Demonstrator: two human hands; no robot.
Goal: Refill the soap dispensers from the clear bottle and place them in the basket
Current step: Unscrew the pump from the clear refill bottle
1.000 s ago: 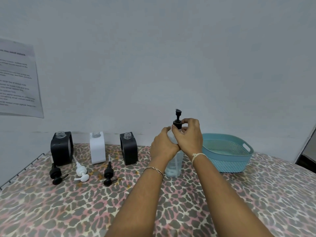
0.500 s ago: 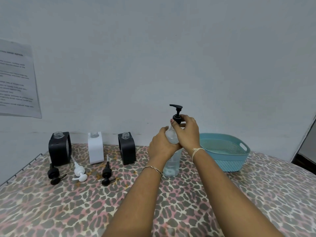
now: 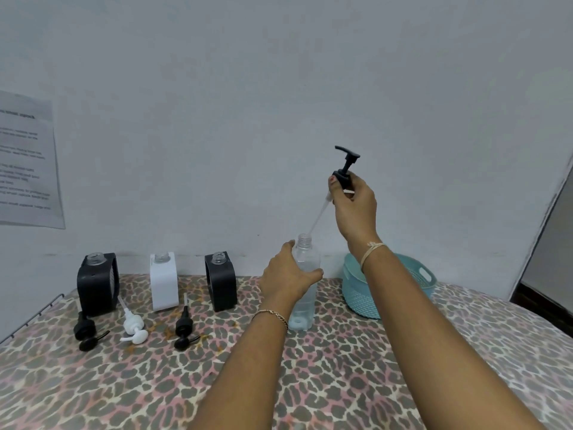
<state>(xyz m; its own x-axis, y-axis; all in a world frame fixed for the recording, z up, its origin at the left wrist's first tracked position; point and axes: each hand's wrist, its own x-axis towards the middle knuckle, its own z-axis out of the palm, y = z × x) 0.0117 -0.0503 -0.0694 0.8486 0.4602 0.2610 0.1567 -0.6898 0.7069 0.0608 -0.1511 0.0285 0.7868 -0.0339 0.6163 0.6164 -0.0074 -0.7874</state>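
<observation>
The clear bottle (image 3: 305, 293) stands upright on the table, its neck open. My left hand (image 3: 286, 276) grips its upper body. My right hand (image 3: 353, 203) holds the black pump head (image 3: 344, 169) lifted above the bottle, and the tip of its thin tube is still inside the neck. Three dispensers stand uncapped along the wall: a black one (image 3: 97, 283), a white one (image 3: 163, 280) and another black one (image 3: 220, 280). Their pumps lie in front of them: black (image 3: 85, 333), white (image 3: 134, 328), black (image 3: 184, 330). The teal basket (image 3: 417, 279) sits at the right, partly behind my right forearm.
The table wears a leopard-print cloth (image 3: 341, 383). A wire rail (image 3: 28, 318) runs along its left edge. A printed sheet (image 3: 26, 166) hangs on the wall at the left. A dark doorway (image 3: 552, 259) opens at the far right.
My right hand has pulled the black pump up out of the clear bottle, drawing the tube nearly free. My left hand has slid down from the neck onto the bottle's body.
</observation>
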